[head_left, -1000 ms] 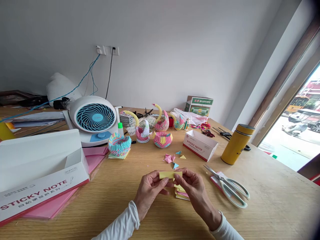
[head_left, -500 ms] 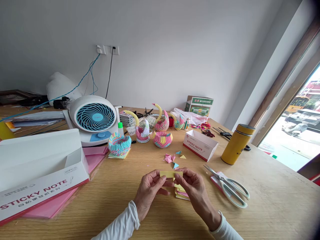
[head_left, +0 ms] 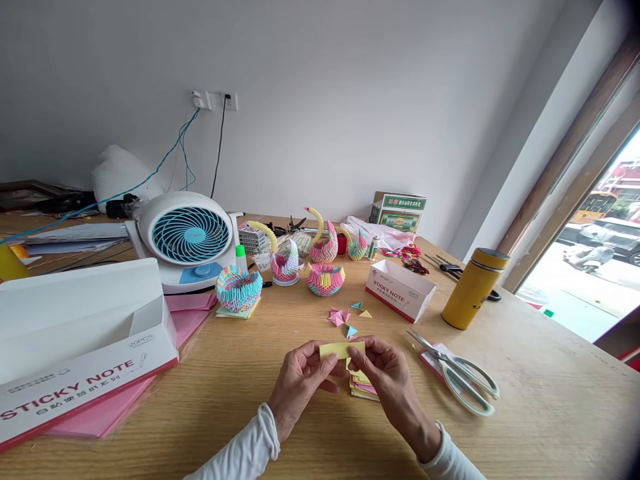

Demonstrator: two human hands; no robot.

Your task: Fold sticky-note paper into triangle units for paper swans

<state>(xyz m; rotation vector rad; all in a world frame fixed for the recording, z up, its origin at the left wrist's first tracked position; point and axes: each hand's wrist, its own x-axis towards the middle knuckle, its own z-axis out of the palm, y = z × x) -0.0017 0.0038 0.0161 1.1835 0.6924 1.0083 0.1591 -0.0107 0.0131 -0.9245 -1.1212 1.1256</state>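
Observation:
Between both hands I hold a small yellow paper strip (head_left: 342,350), stretched level above the table. My left hand (head_left: 299,377) pinches its left end between thumb and fingers. The right end is pinched by my right hand (head_left: 389,373). Below them lies a stack of yellow and pink paper slips (head_left: 364,388), partly hidden by my right hand. Just beyond my fingers are several small folded paper triangles, some pink (head_left: 339,317), others blue (head_left: 351,331) or yellow (head_left: 366,314).
White-handled scissors (head_left: 463,377) rest on a pad at right, near a yellow bottle (head_left: 473,290) and a sticky note box (head_left: 400,291). A larger box (head_left: 90,360) and a fan (head_left: 187,233) stand left. Folded-paper swans (head_left: 285,267) and bowls (head_left: 325,279) sit further back.
Almost nothing has moved; the yellow strip is tilted slightly, showing a bit more of its face, while both hands keep their pinch.

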